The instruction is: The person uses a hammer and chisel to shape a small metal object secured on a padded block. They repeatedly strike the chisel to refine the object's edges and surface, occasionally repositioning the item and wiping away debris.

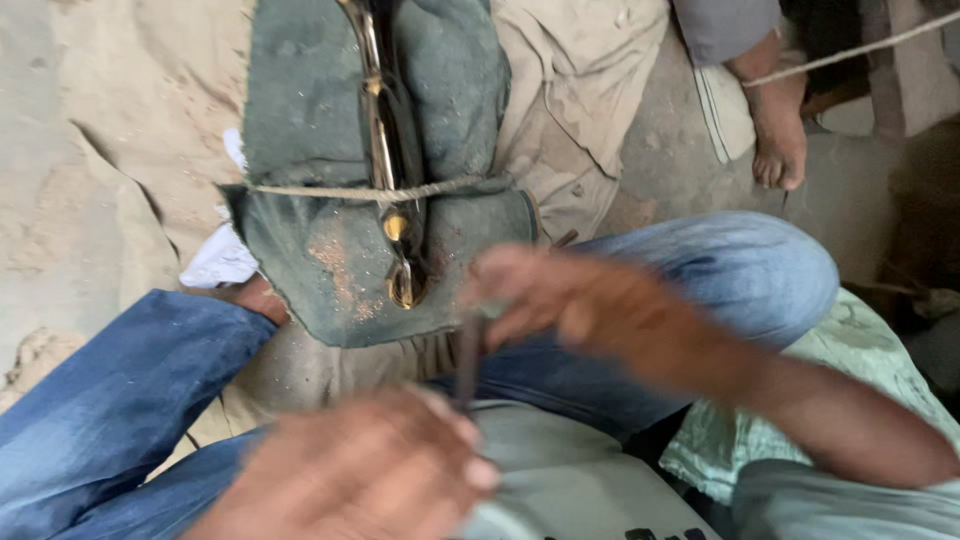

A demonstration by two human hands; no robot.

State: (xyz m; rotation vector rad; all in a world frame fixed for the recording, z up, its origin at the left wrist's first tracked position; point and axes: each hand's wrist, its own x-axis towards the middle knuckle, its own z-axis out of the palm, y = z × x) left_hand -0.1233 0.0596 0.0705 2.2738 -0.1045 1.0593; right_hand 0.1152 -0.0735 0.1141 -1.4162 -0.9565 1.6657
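Observation:
A long brass-coloured metal piece (385, 150) lies lengthwise on a dusty green cloth pad (320, 270), tied down by a cord (330, 191). Reddish filings lie on the pad beside it. My right hand (575, 305) is blurred just right of the piece's near end, fingers closed on the top of a thin dark rod-like tool (468, 360). My left hand (370, 475), also blurred, is low in the middle and closed on the tool's lower end. My legs in blue jeans (120, 400) frame the pad.
Beige cloth (570, 90) covers the ground behind the pad. Another person's bare foot (778, 130) rests at the upper right beside a taut string (850, 50). A white scrap (220, 262) lies at the pad's left edge. Pale green fabric (860, 350) sits at right.

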